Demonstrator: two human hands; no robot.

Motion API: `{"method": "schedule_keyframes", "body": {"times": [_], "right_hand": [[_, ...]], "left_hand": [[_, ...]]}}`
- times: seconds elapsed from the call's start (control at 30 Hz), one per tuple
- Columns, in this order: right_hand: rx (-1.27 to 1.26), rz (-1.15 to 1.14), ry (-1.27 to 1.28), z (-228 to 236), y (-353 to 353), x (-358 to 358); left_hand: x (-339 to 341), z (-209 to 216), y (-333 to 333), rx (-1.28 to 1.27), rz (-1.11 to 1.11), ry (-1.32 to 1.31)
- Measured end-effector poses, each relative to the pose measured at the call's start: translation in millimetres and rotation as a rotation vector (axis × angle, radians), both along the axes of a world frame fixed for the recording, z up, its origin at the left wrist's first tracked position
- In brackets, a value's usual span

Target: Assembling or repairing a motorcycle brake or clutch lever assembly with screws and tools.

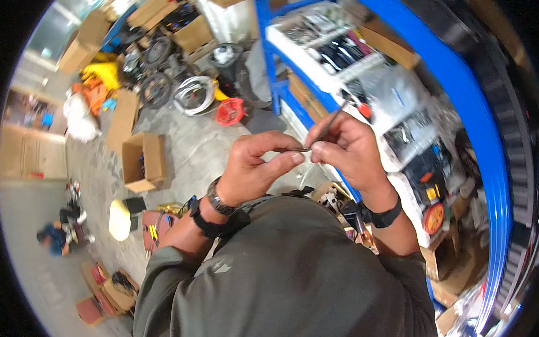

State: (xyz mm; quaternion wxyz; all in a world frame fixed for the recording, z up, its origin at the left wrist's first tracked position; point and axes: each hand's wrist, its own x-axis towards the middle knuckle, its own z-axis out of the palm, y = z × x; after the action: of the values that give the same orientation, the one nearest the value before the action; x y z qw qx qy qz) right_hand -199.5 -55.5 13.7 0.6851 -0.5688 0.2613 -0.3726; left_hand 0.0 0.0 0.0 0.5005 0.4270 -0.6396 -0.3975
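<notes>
In front of my chest, my left hand point(261, 162) and my right hand point(348, 150) nearly meet at the fingertips. A thin dark rod-like tool point(331, 124) runs through the right hand's fingers, one end slanting up past the knuckles. Its lower end points to where the two hands meet. Between thumb and index finger, my left hand pinches a small dark piece point(299, 149), too small to name. Whether that piece joins the tool cannot be made out.
To the right stands a blue metal rack point(484, 110) with a white parts tray point(320, 63) and bagged items. On the floor ahead lie an open cardboard box point(144, 164), a red basket-like object point(229, 111) and a coil of pale tubing point(194, 96). Another person point(58, 237) is far left.
</notes>
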Motion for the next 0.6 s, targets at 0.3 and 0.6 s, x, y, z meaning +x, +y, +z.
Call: {"method": "schedule_keyframes", "body": {"times": [0.3, 0.6], "right_hand": [[0.004, 0.19, 0.107, -38.9, -1.5, 86.7], [0.299, 0.511, 0.155, -83.4, 7.7, 219.1]], "left_hand": [[102.6, -23.4, 27.5, -0.085, 0.247, -0.19], [225.9, -60.5, 77.3, -0.139, 0.565, -0.397]]}}
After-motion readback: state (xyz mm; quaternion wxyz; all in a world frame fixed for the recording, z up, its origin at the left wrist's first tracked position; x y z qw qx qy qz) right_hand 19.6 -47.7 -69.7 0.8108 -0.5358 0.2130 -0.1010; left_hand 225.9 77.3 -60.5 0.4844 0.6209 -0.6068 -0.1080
